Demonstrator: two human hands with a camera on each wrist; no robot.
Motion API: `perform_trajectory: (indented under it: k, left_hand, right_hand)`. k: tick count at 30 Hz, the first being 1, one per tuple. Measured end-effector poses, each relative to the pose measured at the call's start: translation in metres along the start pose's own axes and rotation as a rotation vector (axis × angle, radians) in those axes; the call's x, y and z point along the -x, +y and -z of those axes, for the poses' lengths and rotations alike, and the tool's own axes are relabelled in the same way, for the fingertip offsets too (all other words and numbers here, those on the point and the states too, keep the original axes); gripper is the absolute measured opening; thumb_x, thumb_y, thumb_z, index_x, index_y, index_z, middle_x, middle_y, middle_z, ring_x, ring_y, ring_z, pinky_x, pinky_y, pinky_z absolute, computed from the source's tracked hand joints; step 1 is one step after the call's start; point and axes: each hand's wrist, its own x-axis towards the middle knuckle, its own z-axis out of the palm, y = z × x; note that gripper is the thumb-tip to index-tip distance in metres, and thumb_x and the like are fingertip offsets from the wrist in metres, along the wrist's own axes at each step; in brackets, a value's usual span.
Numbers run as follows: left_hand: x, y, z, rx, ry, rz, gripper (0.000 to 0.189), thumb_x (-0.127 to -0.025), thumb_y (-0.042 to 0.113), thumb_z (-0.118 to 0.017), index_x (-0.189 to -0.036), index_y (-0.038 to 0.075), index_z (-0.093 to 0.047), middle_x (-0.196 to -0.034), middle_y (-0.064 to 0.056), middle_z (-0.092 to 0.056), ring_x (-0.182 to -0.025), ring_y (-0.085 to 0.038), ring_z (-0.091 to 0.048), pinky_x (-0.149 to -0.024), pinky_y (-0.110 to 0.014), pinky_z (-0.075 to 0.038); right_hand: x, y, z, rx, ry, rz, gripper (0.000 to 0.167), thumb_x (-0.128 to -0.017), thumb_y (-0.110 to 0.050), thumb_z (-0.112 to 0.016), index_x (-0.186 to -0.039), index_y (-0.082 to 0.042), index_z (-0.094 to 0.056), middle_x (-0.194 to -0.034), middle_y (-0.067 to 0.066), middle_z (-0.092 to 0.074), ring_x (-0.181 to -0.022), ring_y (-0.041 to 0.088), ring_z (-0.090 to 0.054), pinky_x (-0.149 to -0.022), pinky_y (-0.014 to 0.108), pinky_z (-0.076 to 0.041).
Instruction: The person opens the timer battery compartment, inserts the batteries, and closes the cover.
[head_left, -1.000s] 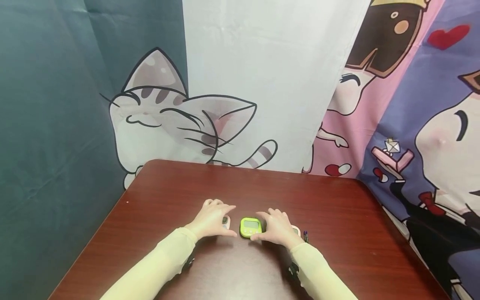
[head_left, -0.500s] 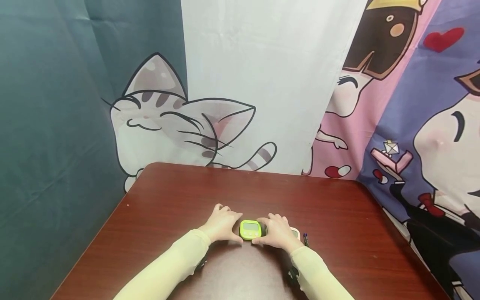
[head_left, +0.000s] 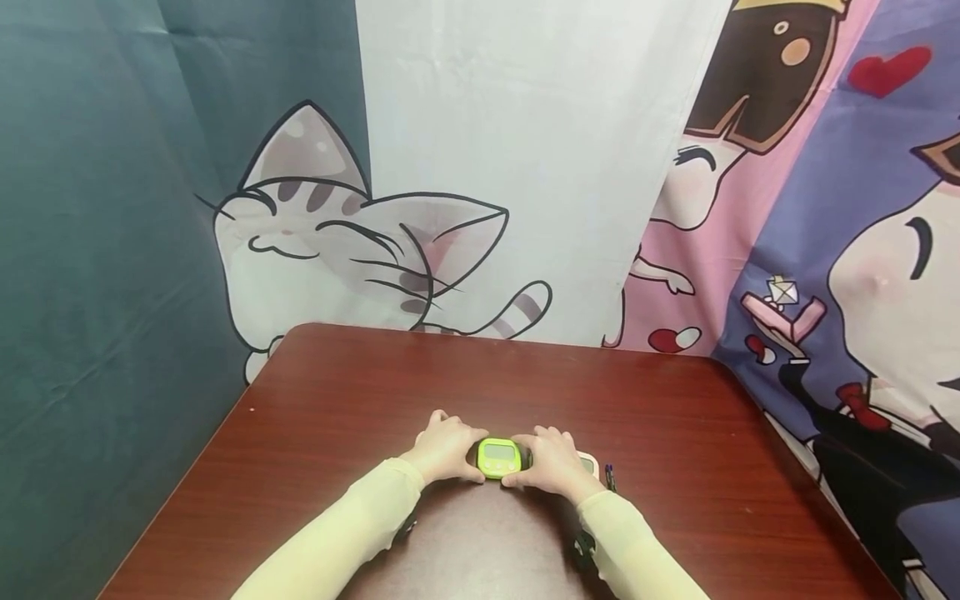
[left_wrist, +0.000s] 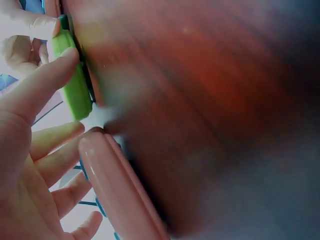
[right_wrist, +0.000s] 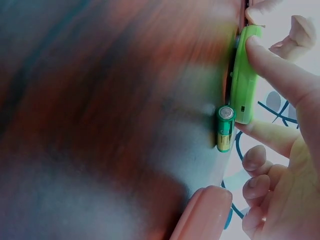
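Note:
A lime-green digital timer [head_left: 498, 452] with a grey screen lies face up on the table between my two hands. My left hand [head_left: 442, 450] pinches its left end, thumb on the near edge and index finger toward the far one. At the opposite end my right hand [head_left: 553, 462] holds it likewise between thumb and index finger. The other fingers of both hands stay off the timer. Beside the left fingers, in the left wrist view, lies a rounded pink device [left_wrist: 122, 185]. A green and gold battery [right_wrist: 225, 132] shows close to the timer in the right wrist view.
Partly hidden behind my right hand is a pale-rimmed device with a screen [head_left: 588, 463]. A dark, thin object [head_left: 611, 477] lies just right of it. The reddish-brown table [head_left: 360, 383] ends at a cartoon-printed curtain [head_left: 457, 125].
My left hand has moved right, from over a small pale device to the green timer's left end. The right hand has stayed at the timer's right side, nearly still.

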Motion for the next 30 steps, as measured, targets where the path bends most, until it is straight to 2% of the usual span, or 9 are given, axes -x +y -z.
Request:
perform_trajectory:
  k: [6, 12, 14, 19, 26, 30]
  left_hand:
    - [-0.0046, 0.0052, 0.0026, 0.006, -0.016, 0.008, 0.066, -0.06, 0.06, -0.08, -0.116, 0.028, -0.066, -0.096, 0.012, -0.068, -0.084, -0.013, -0.055, -0.083, -0.046, -0.035]
    - [-0.004, 0.0072, 0.0018, 0.066, -0.032, 0.087, 0.055, -0.058, 0.057, -0.082, -0.105, 0.033, -0.068, -0.084, 0.013, -0.064, -0.082, -0.015, -0.051, -0.058, -0.047, -0.042]
    - [-0.0039, 0.0073, 0.001, 0.069, -0.029, 0.097, 0.053, -0.058, 0.057, -0.082, -0.103, 0.033, -0.068, -0.081, 0.014, -0.062, -0.083, -0.015, -0.05, -0.055, -0.047, -0.042]
    - [-0.0028, 0.0083, 0.0008, 0.034, 0.006, 0.034, 0.051, -0.06, 0.057, -0.081, -0.102, 0.03, -0.069, -0.077, 0.015, -0.06, -0.081, -0.012, -0.05, -0.072, -0.044, -0.039]
    - [0.0012, 0.009, 0.0034, 0.018, 0.065, 0.021, 0.058, -0.061, 0.056, -0.081, -0.109, 0.027, -0.068, -0.087, 0.014, -0.065, -0.086, -0.013, -0.05, -0.078, -0.044, -0.038]
    - [0.0009, 0.0085, 0.0031, 0.001, 0.114, -0.002, 0.06, -0.062, 0.055, -0.081, -0.112, 0.025, -0.066, -0.093, 0.012, -0.067, -0.086, -0.012, -0.052, -0.086, -0.042, -0.033]
  right_hand:
    - [-0.0002, 0.0005, 0.0004, -0.012, 0.014, 0.014, 0.067, -0.062, -0.054, -0.08, -0.115, -0.014, -0.068, -0.09, 0.003, -0.057, -0.081, 0.023, -0.051, -0.068, 0.039, -0.033]
    - [-0.001, -0.001, 0.0002, -0.041, 0.002, 0.015, 0.068, -0.061, -0.054, -0.081, -0.114, -0.014, -0.068, -0.087, 0.002, -0.058, -0.079, 0.021, -0.051, -0.065, 0.039, -0.034]
    - [-0.0012, -0.0013, 0.0005, -0.05, 0.003, 0.014, 0.067, -0.061, -0.053, -0.082, -0.113, -0.014, -0.069, -0.087, 0.002, -0.058, -0.079, 0.021, -0.051, -0.065, 0.039, -0.034]
    - [-0.001, -0.0014, 0.0014, -0.055, 0.005, 0.008, 0.067, -0.06, -0.05, -0.083, -0.113, -0.013, -0.068, -0.089, 0.002, -0.059, -0.08, 0.022, -0.051, -0.067, 0.039, -0.034]
    - [-0.0015, -0.0046, 0.0047, -0.038, 0.019, -0.006, 0.065, -0.062, -0.049, -0.083, -0.113, -0.013, -0.066, -0.088, 0.0, -0.059, -0.081, 0.021, -0.052, -0.068, 0.038, -0.035]
    - [-0.0012, -0.0081, 0.0093, -0.098, 0.032, -0.038, 0.062, -0.063, -0.043, -0.084, -0.113, -0.013, -0.063, -0.08, -0.003, -0.061, -0.076, 0.018, -0.053, -0.071, 0.04, -0.037]
